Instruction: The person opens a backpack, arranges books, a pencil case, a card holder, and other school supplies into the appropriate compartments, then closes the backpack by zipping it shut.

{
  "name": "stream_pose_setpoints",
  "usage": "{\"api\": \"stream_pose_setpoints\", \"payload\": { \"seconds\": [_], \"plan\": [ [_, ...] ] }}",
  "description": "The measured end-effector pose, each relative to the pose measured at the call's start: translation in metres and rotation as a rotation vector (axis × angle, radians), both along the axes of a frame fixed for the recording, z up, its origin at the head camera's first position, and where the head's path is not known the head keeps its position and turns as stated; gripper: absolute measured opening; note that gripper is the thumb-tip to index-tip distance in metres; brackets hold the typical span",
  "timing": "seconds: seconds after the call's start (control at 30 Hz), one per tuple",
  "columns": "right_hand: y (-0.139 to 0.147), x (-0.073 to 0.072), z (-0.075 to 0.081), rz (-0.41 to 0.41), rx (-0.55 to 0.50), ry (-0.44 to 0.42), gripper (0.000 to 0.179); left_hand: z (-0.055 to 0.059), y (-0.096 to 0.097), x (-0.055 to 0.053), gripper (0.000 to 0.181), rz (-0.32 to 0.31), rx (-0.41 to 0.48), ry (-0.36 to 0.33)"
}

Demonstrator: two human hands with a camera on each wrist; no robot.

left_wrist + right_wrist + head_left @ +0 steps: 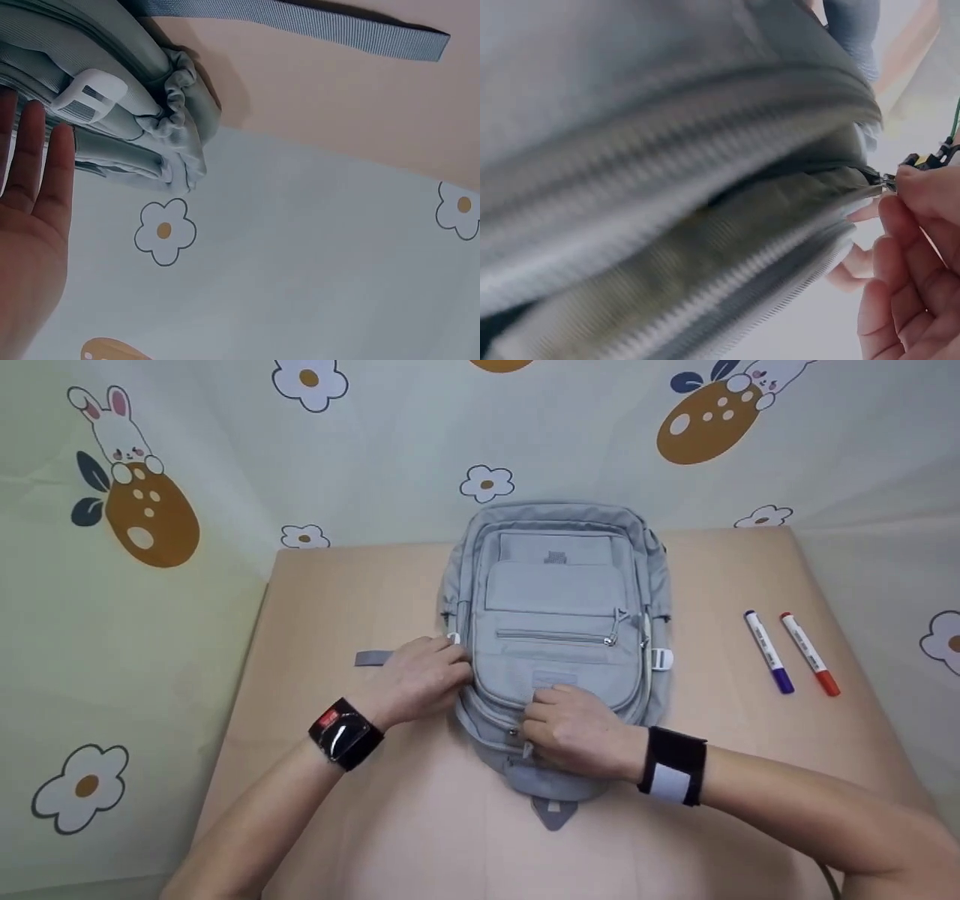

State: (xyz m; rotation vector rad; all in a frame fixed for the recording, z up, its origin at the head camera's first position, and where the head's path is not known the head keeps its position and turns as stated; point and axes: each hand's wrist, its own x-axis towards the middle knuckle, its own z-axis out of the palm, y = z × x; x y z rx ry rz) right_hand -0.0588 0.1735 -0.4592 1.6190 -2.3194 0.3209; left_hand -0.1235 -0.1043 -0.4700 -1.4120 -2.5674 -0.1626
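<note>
A grey backpack (555, 585) lies on its back on the table, its top towards the wall. My left hand (426, 679) grips its left side, beside a white strap buckle (91, 95); the left wrist view shows several of that hand's fingers against the fabric. Over the lower front, my right hand (574, 731) pinches a zipper pull (887, 180) between thumb and forefinger. Below the pull, a zipper track (727, 292) runs along the edge of a parted compartment (757, 206). The left thumb's hold is hidden.
To the right lie a blue-capped marker (768, 652) and a red-capped marker (810, 654) on the tan table (750, 825). A grey strap (373, 658) sticks out left of the backpack. Patterned cloth (390, 450) hangs behind the table.
</note>
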Motion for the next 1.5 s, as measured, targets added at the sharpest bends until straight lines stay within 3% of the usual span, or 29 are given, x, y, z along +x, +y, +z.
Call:
{"api": "stream_pose_setpoints", "payload": {
  "seconds": [0.13, 0.27, 0.37, 0.6, 1.03, 1.5],
  "plan": [
    [0.002, 0.001, -0.003, -0.028, -0.048, -0.019, 0.004, 0.003, 0.008, 0.012, 0.011, -0.08, 0.051, 0.032],
    [0.001, 0.002, -0.003, -0.054, -0.076, -0.017, 0.005, 0.005, 0.026, 0.026, 0.025, -0.182, 0.029, 0.055],
    [0.001, 0.002, -0.003, -0.061, -0.098, -0.009, 0.008, 0.004, 0.04, 0.031, 0.021, -0.216, 0.004, 0.063],
    [0.006, 0.002, -0.006, -0.056, -0.084, -0.022, 0.003, 0.003, 0.051, 0.034, 0.01, -0.165, -0.081, 0.106],
    [0.038, 0.011, -0.009, -0.114, -0.131, -0.023, 0.009, 0.009, 0.052, 0.035, 0.013, -0.156, -0.143, 0.067],
    [0.087, 0.016, -0.009, -0.222, -0.162, -0.068, 0.018, 0.012, 0.056, 0.032, 0.007, -0.178, -0.109, 0.034]
  ]
}}
